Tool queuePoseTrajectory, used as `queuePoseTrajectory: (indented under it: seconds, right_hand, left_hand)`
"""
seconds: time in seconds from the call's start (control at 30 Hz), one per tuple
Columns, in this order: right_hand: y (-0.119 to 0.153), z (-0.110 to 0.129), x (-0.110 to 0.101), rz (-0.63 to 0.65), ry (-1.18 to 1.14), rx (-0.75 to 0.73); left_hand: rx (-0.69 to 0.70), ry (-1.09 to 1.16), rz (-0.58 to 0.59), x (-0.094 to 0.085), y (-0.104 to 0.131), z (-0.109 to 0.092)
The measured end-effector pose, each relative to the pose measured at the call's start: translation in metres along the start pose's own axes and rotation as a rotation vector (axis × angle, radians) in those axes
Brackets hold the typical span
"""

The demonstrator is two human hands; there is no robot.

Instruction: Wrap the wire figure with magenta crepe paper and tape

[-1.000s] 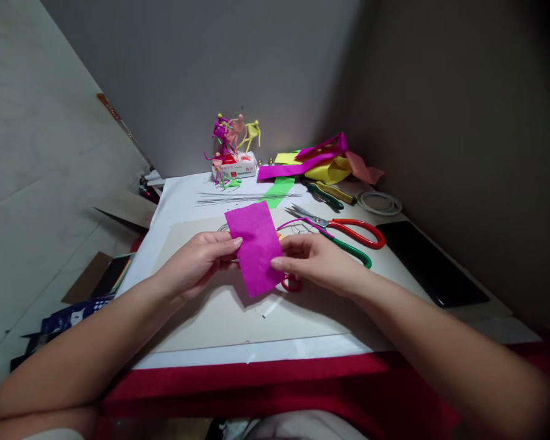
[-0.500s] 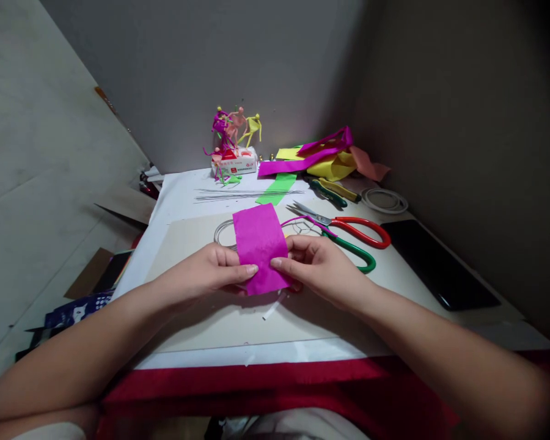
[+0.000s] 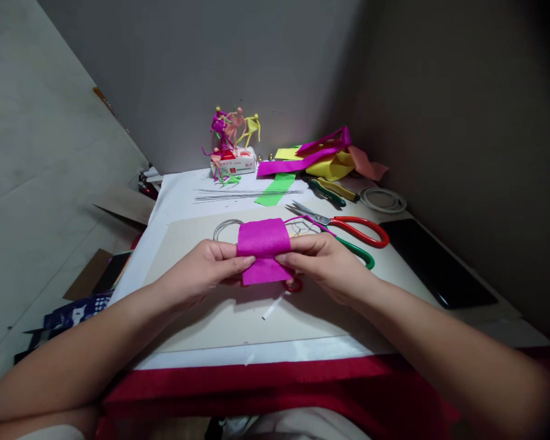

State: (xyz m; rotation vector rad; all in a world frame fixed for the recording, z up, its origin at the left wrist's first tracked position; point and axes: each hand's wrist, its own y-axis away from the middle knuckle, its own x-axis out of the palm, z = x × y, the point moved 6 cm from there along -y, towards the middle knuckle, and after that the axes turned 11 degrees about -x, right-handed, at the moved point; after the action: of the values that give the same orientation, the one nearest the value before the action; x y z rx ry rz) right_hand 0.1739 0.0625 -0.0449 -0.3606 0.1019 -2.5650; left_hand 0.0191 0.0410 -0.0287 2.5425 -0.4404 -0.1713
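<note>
A piece of magenta crepe paper is held up over the board in the middle of the table. My left hand pinches its left edge, thumb on the front face. On the right edge my right hand pinches it in the same way. The paper bends across its width at the thumbs, with the upper part bulging forward. Behind it lies a coil of thin wire, partly hidden by the paper. A small red ring-shaped thing shows just under the paper's lower right corner.
Scissors with red and green handles lie right of my hands, beside a black phone. Farther back are pliers, a white cord coil, crepe strips, straight wires and small figures on a box.
The paper's upper part has tipped and curved over, so it looks shorter, with a crease at the thumbs. Both hands keep their pinch. More of the red ring shows.
</note>
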Motion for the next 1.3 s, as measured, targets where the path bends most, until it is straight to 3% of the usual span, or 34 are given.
queuePoseTrajectory:
  seconds: [0.47,0.8,1.0,1.17,1.3]
  right_hand:
    - [-0.001,-0.001,-0.002,-0.069,-0.094,-0.007]
    - [-0.001,0.018,-0.005,-0.058,0.315,-0.166]
    - [0.003,0.027,0.004,0.070,0.420,-0.316]
    - [0.006,0.018,0.004,0.015,0.176,-0.155]
    - [0.002,0.011,0.005,0.015,0.328,-0.116]
  left_hand:
    - [0.122,0.095,-0.190,-0.010,0.006,-0.007]
    - [0.001,0.221,-0.058,-0.011,0.000,-0.005]
    - [-0.009,-0.171,-0.022,-0.005,0.006,-0.006]
    - [0.022,-0.329,-0.100,-0.003,0.010,-0.010]
    - [0.052,-0.385,-0.129,-0.002,0.010,-0.013]
